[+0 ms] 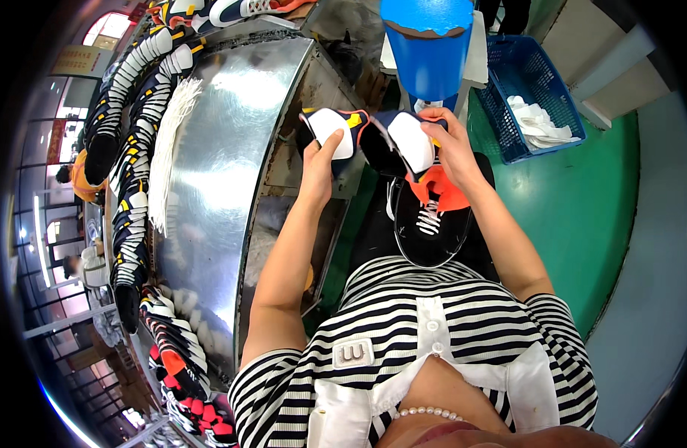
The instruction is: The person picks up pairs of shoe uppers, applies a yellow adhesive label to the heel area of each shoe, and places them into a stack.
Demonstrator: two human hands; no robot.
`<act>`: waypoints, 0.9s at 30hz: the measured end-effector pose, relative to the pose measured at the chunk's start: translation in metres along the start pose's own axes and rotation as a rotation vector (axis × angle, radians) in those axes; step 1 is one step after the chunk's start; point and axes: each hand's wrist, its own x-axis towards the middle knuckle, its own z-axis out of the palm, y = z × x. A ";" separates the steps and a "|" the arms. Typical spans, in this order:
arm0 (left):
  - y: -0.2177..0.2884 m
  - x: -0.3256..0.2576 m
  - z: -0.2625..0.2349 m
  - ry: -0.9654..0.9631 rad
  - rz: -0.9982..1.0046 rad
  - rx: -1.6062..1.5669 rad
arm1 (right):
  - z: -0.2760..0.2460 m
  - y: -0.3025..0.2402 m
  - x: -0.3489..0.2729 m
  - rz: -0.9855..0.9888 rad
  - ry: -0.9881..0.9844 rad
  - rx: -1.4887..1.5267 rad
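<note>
In front of me, between table and blue bin, my left hand [318, 166] pinches a shoe upper [332, 127] in white, navy, yellow and orange, its thumb on the white panel. A second upper [411, 140], of the same colours with a dark opening, is gripped by my right hand [455, 153]. The two uppers are close together at their inner edges; whether they touch, I cannot tell. Below them, on my lap, rests a black shoe piece [434, 243] with white laces and an orange lining.
At left curves a shiny metal table [218, 196] bearing a bundle of white laces [173, 138] and long rows of nested shoe uppers [131, 224]. Red, black and white uppers [180, 366] lie nearer. Ahead stands a blue bin [427, 69]; right of it, a blue basket [501, 112] holds white pieces [539, 122].
</note>
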 end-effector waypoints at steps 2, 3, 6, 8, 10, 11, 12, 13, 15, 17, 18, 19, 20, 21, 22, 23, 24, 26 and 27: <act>0.006 0.002 0.005 0.014 0.031 0.050 | 0.008 0.005 0.006 -0.065 0.025 -0.190; 0.008 0.003 0.008 0.018 0.047 0.076 | 0.010 0.006 0.007 -0.149 0.013 -0.516; -0.003 0.003 0.016 0.005 0.137 0.237 | 0.017 0.010 0.009 -0.263 0.016 -0.652; -0.003 -0.001 0.023 -0.038 0.213 0.318 | 0.013 0.007 0.006 -0.243 -0.028 -0.705; 0.003 -0.007 0.035 -0.109 0.343 0.344 | 0.012 -0.001 -0.011 -0.081 -0.127 -0.730; 0.016 -0.012 0.047 -0.125 0.366 0.428 | 0.012 -0.004 -0.018 -0.047 -0.181 -0.718; 0.010 -0.004 0.049 -0.143 0.390 0.523 | 0.011 0.004 -0.022 -0.129 -0.105 -0.667; 0.008 0.004 0.050 -0.144 0.424 0.622 | 0.010 0.002 -0.021 -0.122 -0.049 -0.600; -0.011 0.009 0.051 -0.214 0.182 0.411 | 0.010 0.008 -0.011 -0.131 0.107 -0.611; -0.017 0.009 0.059 -0.221 0.067 0.238 | 0.000 0.020 -0.003 -0.186 0.134 -0.558; -0.017 0.012 0.063 -0.267 0.060 0.218 | -0.010 0.027 0.004 -0.146 0.140 -0.496; -0.019 0.015 0.065 -0.300 0.049 0.195 | -0.012 0.027 0.004 -0.102 0.134 -0.435; -0.020 0.018 0.068 -0.331 0.038 0.171 | -0.015 0.026 0.003 -0.083 0.176 -0.385; -0.020 0.023 0.071 -0.352 -0.009 0.179 | -0.017 0.026 0.006 -0.136 0.176 -0.377; -0.017 0.026 0.078 -0.353 -0.053 0.190 | -0.018 0.024 0.007 -0.173 0.201 -0.403; -0.017 0.029 0.084 -0.353 -0.097 0.200 | -0.018 0.024 0.010 -0.211 0.225 -0.429; -0.022 0.036 0.084 -0.354 -0.130 0.180 | -0.023 0.028 0.015 -0.127 0.203 -0.314; -0.034 0.042 0.089 -0.314 -0.097 0.114 | -0.032 0.026 0.026 0.034 0.174 -0.152; -0.039 0.046 0.091 -0.291 -0.081 0.082 | -0.037 0.026 0.028 0.081 0.119 -0.111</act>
